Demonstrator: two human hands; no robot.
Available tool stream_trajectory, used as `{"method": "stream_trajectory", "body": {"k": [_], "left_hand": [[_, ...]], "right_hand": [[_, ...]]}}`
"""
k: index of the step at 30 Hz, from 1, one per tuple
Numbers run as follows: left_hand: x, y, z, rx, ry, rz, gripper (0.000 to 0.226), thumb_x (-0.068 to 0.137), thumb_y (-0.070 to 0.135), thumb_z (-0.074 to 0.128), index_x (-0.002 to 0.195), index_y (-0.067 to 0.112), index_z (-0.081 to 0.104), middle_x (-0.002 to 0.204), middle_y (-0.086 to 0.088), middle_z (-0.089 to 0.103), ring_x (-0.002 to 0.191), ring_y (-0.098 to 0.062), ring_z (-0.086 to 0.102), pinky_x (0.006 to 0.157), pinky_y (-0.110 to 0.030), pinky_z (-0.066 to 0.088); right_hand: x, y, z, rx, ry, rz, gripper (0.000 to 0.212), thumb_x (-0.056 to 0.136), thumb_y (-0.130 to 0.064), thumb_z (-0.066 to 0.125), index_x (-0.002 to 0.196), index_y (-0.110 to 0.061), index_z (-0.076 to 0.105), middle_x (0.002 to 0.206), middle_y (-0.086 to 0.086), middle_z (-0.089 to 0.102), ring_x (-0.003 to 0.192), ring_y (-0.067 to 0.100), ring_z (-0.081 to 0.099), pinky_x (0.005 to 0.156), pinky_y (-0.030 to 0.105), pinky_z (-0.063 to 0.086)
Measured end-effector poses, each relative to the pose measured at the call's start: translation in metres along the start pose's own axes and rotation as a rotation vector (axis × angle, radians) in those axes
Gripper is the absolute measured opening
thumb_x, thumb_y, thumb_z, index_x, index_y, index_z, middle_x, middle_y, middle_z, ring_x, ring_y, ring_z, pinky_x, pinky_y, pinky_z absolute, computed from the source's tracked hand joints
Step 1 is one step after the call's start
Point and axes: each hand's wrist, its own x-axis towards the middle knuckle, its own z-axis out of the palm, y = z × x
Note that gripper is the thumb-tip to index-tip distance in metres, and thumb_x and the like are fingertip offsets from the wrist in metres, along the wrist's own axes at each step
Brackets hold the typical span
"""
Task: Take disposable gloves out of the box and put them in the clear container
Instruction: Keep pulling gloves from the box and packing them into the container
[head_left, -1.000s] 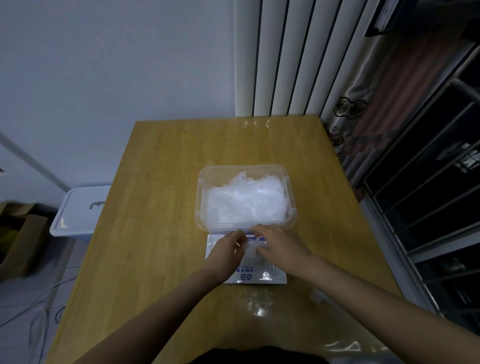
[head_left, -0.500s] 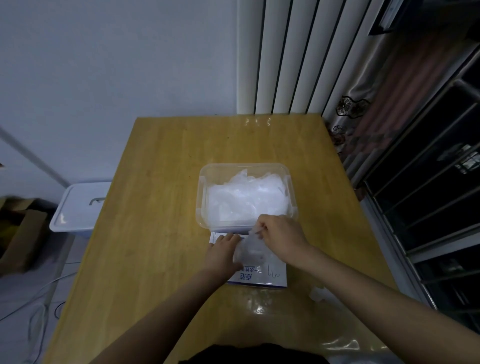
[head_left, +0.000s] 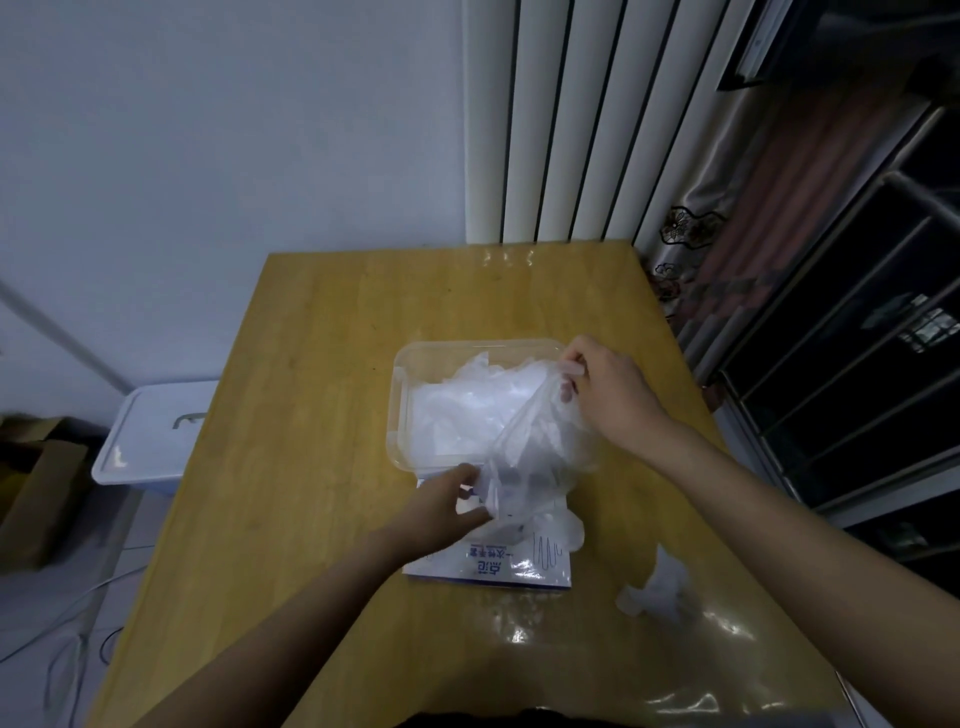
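Note:
A flat white and blue glove box (head_left: 498, 564) lies on the wooden table (head_left: 311, 415), just in front of a clear plastic container (head_left: 402, 384) that holds a heap of thin translucent gloves (head_left: 457, 405). My right hand (head_left: 605, 392) pinches one translucent glove (head_left: 530, 457) and holds it up over the container's right side; the glove stretches down to the box. My left hand (head_left: 439, 512) rests on the box's top with its fingers at the glove's lower end; its grip is hidden.
A crumpled loose glove (head_left: 657, 592) lies on the table to the right of the box. A white lidded bin (head_left: 156, 431) stands on the floor left of the table, with cardboard boxes (head_left: 36, 483) beyond it. Curtains and a window frame are at the right.
My right hand has lifted from the box up and to the right, drawing a glove out over the container. My left hand has stayed on the box.

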Motion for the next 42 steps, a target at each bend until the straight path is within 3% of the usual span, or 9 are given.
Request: {"method": "stream_trajectory", "body": {"k": [6,12,17,22,25,27,30,34,42], "left_hand": [[0.007,0.024,-0.017,-0.16,0.208,0.071,0.007,0.091,0.024,0.061,0.096,0.026,0.056,0.085,0.013,0.062,0.073,0.001,0.06,0.061,-0.01,0.047],[0.017,0.026,-0.037,-0.214,0.403,0.0,0.018,0.093,0.012,0.056,0.076,0.017,0.052,0.079,0.005,0.058,0.073,-0.013,0.053,0.063,-0.017,0.044],[0.025,0.033,-0.057,-0.276,0.41,-0.045,0.016,0.094,0.024,0.053,0.081,0.014,0.052,0.084,-0.006,0.068,0.081,-0.023,0.063,0.074,-0.038,0.05],[0.031,0.054,-0.069,-0.053,0.335,0.012,0.016,0.092,0.027,0.055,0.077,0.02,0.051,0.082,0.005,0.067,0.076,-0.013,0.062,0.063,-0.025,0.045],[0.034,0.066,-0.073,0.004,0.289,0.074,0.021,0.091,0.027,0.057,0.073,0.024,0.047,0.075,0.011,0.064,0.07,-0.009,0.06,0.056,-0.017,0.04],[0.034,0.069,-0.073,0.021,0.291,0.095,0.022,0.089,0.028,0.06,0.073,0.025,0.046,0.072,0.014,0.06,0.065,-0.003,0.055,0.053,-0.013,0.037],[0.035,0.061,-0.074,0.039,0.239,0.063,0.019,0.083,0.026,0.068,0.086,0.025,0.049,0.076,0.018,0.057,0.067,-0.001,0.056,0.058,-0.018,0.042],[0.038,0.043,-0.079,0.065,0.198,0.013,0.019,0.083,0.015,0.067,0.075,0.028,0.055,0.075,0.018,0.058,0.072,-0.007,0.058,0.061,-0.017,0.044],[0.062,0.058,-0.124,0.138,0.434,0.046,0.008,0.087,0.016,0.064,0.079,0.016,0.063,0.074,0.002,0.06,0.072,-0.015,0.058,0.061,-0.024,0.037]], "right_hand": [[0.003,-0.007,-0.002,0.115,-0.057,-0.017,0.023,0.091,0.01,0.038,0.08,-0.006,0.048,0.072,0.001,0.056,0.065,0.012,0.056,0.053,0.005,0.04],[0.008,0.007,0.0,-0.028,-0.056,0.016,0.021,0.093,0.001,0.041,0.082,-0.013,0.051,0.077,-0.004,0.058,0.076,0.018,0.058,0.062,0.026,0.046],[0.004,0.002,0.001,-0.341,-0.198,0.051,0.043,0.09,0.003,0.046,0.13,-0.015,0.046,0.128,0.005,0.048,0.117,0.022,0.045,0.082,0.027,0.038],[-0.006,-0.03,0.005,-0.209,-0.343,-0.199,0.068,0.089,-0.011,0.058,0.148,-0.017,0.023,0.151,0.0,0.026,0.14,0.017,0.022,0.11,0.029,0.028],[0.0,-0.032,0.016,-0.309,-0.387,-0.168,0.059,0.088,-0.029,0.064,0.137,-0.011,0.035,0.141,0.004,0.042,0.13,0.02,0.037,0.095,0.029,0.036],[0.006,-0.03,0.02,-0.21,-0.295,-0.123,0.019,0.09,-0.024,0.062,0.102,-0.016,0.051,0.103,0.001,0.06,0.1,0.02,0.056,0.075,0.031,0.041],[0.015,-0.02,0.02,-0.073,-0.205,-0.083,0.024,0.091,-0.014,0.055,0.069,-0.021,0.047,0.064,-0.007,0.048,0.06,0.009,0.047,0.06,0.029,0.038],[0.024,-0.012,0.012,0.061,-0.238,-0.021,0.015,0.09,-0.008,0.06,0.103,-0.008,0.068,0.087,0.004,0.066,0.08,0.015,0.065,0.078,0.027,0.051],[0.064,-0.013,-0.01,0.088,-0.023,-0.121,0.015,0.086,0.001,0.062,0.09,-0.012,0.069,0.085,0.001,0.067,0.076,0.006,0.059,0.074,0.013,0.046]]}}
